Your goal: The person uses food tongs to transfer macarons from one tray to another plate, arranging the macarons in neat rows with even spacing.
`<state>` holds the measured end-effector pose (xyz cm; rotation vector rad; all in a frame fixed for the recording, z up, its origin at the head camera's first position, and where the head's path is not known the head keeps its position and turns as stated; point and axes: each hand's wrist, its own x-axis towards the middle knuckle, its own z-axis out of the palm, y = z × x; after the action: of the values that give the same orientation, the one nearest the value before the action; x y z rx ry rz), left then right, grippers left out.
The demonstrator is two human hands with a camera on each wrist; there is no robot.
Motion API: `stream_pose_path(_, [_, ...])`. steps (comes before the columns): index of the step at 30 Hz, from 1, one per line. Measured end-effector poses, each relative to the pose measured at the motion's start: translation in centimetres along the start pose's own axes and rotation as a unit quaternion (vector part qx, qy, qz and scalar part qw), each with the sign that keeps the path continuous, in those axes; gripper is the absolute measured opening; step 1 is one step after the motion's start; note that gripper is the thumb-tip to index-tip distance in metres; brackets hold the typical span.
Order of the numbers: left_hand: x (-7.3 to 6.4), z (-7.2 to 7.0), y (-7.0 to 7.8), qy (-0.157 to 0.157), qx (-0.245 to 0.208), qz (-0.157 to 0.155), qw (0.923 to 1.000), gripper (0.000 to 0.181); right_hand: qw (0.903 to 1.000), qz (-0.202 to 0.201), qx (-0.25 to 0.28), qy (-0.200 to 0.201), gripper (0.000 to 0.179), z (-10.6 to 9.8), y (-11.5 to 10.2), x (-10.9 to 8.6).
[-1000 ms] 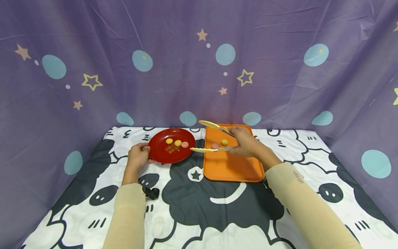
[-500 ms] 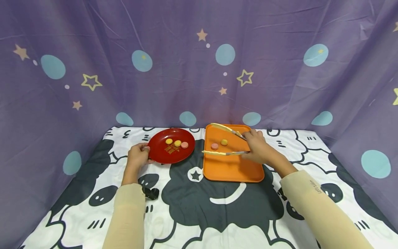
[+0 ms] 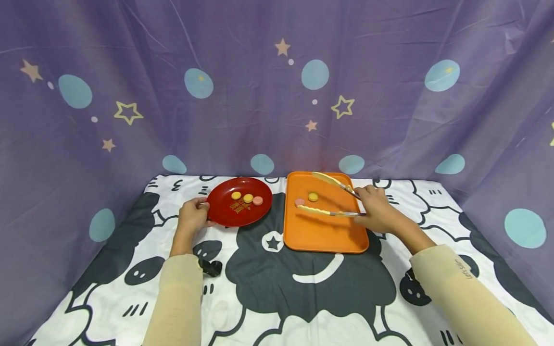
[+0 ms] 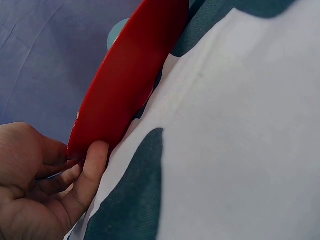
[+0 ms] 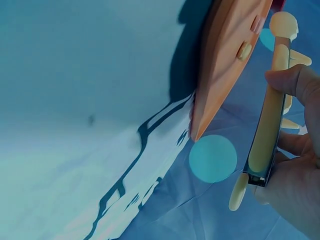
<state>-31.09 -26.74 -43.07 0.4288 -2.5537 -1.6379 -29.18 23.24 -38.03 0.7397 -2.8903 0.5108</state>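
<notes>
My left hand (image 3: 193, 215) pinches the left rim of a red plate (image 3: 225, 211); in the left wrist view, thumb and fingers grip the plate's edge (image 4: 125, 75). Two yellow macarons (image 3: 248, 198) and one pink macaron (image 3: 258, 201) lie on it. My right hand (image 3: 375, 210) holds a pair of tongs (image 3: 331, 212) with cream-coloured tips, their arms spread apart with nothing between them. They hover over an orange tray (image 3: 324, 238), which bears a yellow macaron (image 3: 313, 197) and a pink macaron (image 3: 299, 202). In the right wrist view the thumb presses the tongs' handle (image 5: 265, 130).
A cloth (image 3: 259, 307) with black and white cartoon sheep covers the table. Behind it hangs a purple curtain (image 3: 242, 129) with stars and blue ovals. Plate and tray stand side by side near the back edge. A small black object (image 3: 212, 268) sits beside my left wrist.
My right hand has moved to the right with the tongs, away from the plate and over the tray. The left hand and the plate have stayed where they were.
</notes>
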Motion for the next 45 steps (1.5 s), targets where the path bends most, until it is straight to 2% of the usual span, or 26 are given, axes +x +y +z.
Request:
stream_pose_path(11, [0.2,-0.1,0.0,0.000,-0.004,-0.004,1.0000,0.041,0.9992,-0.035,-0.006,0.018,0.058,-0.3,1.1,-0.4])
stream_pose_path(21, [0.1,-0.1,0.0,-0.005,-0.007,-0.005,1.0000,0.041,0.9982,-0.056,-0.009,0.015,0.052,0.0,1.7,-0.3])
stream_pose_path(32, [0.0,-0.2,0.0,-0.005,-0.002,0.000,1.0000,0.041,0.9992,-0.002,0.010,-0.038,0.047,0.1,1.9,0.2])
stream_pose_path(41, [-0.1,-0.3,0.0,-0.003,0.000,0.001,1.0000,0.042,0.9969,0.018,0.024,-0.073,0.045,0.2,1.8,0.9])
stream_pose_path(45, [0.0,-0.2,0.1,-0.005,-0.001,0.001,1.0000,0.042,0.9968,0.015,0.028,-0.073,0.045,0.2,1.9,0.9])
